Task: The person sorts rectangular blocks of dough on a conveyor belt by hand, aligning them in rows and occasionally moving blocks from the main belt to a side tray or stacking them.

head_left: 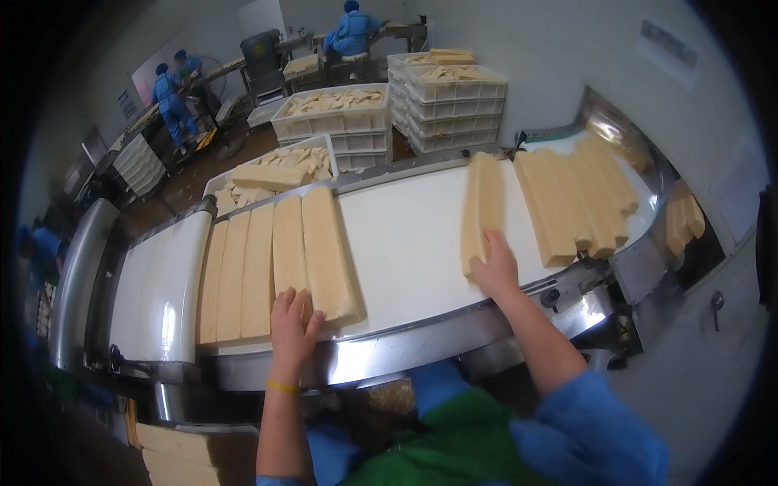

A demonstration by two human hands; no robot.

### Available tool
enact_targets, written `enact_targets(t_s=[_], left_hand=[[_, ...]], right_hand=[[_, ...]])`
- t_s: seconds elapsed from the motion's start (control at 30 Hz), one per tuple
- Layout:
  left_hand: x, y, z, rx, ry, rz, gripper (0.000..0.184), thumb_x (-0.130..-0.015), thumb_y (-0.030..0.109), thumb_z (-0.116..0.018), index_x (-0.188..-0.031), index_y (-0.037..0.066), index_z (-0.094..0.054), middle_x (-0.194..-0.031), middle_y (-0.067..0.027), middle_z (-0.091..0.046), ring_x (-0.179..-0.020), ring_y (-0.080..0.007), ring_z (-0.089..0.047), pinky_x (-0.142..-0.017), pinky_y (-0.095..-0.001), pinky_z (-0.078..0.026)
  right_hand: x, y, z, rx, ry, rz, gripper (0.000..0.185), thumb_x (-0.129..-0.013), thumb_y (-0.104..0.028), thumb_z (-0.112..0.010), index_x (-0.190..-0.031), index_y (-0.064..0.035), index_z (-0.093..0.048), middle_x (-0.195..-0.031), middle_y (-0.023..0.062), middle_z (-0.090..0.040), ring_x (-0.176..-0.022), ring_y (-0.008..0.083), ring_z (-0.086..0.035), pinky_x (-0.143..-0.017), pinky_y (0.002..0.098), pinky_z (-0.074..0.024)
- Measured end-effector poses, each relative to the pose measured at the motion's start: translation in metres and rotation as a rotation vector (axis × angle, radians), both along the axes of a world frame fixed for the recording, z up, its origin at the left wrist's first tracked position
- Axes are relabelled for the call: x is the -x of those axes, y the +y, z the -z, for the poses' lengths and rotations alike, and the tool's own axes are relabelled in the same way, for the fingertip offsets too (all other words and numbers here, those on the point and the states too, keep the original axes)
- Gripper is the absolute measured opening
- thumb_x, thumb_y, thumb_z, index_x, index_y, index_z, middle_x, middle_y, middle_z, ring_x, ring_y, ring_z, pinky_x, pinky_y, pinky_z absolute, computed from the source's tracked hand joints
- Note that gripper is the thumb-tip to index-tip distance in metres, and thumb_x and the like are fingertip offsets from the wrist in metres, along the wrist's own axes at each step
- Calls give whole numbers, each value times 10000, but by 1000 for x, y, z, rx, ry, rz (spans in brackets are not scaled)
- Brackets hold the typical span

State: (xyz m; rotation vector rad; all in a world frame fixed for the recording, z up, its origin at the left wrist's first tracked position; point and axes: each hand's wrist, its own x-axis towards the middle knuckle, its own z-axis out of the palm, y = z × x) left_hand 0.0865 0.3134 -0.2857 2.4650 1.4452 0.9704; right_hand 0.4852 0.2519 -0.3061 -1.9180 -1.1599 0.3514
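On a white conveyor belt (405, 243) lie long pale-yellow blocks. My left hand (293, 328), a yellow band at its wrist, rests with fingers apart on the near ends of the blocks (289, 243) in the left row, beside the wide rightmost block (326, 251). That row lies side by side across the belt. My right hand (494, 267) grips the near end of a single long block (481, 206), its thumb on the left and its fingers on top. Farther right, several more blocks (547, 211) lie close together, their near ends uneven.
Behind the belt stand a crate of pieces (331, 144) and stacked white crates (332, 125) (458, 108). Metal rails (405, 356) edge the belt. Co-workers in blue (170, 101) (352, 34) are far back. More blocks (174, 444) lie below at left.
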Motion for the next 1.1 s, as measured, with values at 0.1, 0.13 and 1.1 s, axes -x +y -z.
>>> enact_targets(t_s=[0.1,0.13,1.1], left_hand=[[-4,5,11,-40,60,-54,392,-838,202,-648,-1189,35,-600,-1296,-241,-505,-1204,-439,-460,-1026,-490,-383],[-2,7,14,-37,52,-67,375,-841,194,-642,-1184,47,-608,-1290,-241,-507,-1207,-442,-457,-1026,-492,-383],[23,34,7,229,60,-389,526,-794,251,-703,-1231,47,-491,-1174,-224,-529,-1117,-390,-523,-918,-455,-461]], right_hand=[[-43,-15,13,-146,168,-274,495,-853,-158,-590,-1317,-5,-508,-1251,194,-589,-1141,303,-568,-1016,376,-409],[-69,-26,7,-84,-98,-319,446,-866,-148,-574,-1287,-4,-537,-1256,181,-589,-1147,315,-561,-1015,386,-411],[-124,-10,11,-54,701,-89,559,-865,-262,-604,-1298,68,-478,-1063,130,-628,-918,204,-599,-833,318,-475]])
